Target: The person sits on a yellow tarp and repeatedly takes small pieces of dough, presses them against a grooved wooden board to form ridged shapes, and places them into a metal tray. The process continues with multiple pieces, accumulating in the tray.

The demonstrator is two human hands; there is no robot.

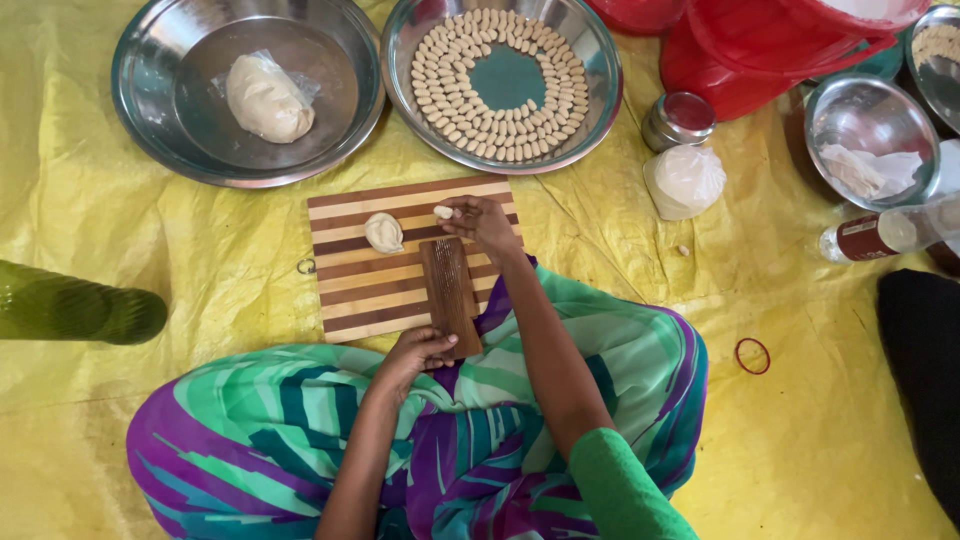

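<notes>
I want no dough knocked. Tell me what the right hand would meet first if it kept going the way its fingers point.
The right hand points left across the striped board, pinching a small piece. Likely first in line: the dough lump, though height is unclear.

A crinkled yellow plastic sheet (pixel 150 230) covers the whole floor, catching soft, even daylight that throws only faint shadows. Toward the top left rests a wide, shallow steel basin (pixel 140 90) with a bright reflective rim. At the upper right stands a red plastic bucket (pixel 740 60), and just beside it a small round steel tin with a reddish lid (pixel 678 120). Farther right sits a smaller steel bowl (pixel 872 120), its rim gleaming. A thin red rubber band (pixel 753 356) lies alone on the sheet at the lower right. A dark green rounded shape (pixel 70 305) enters from the left edge.
</notes>
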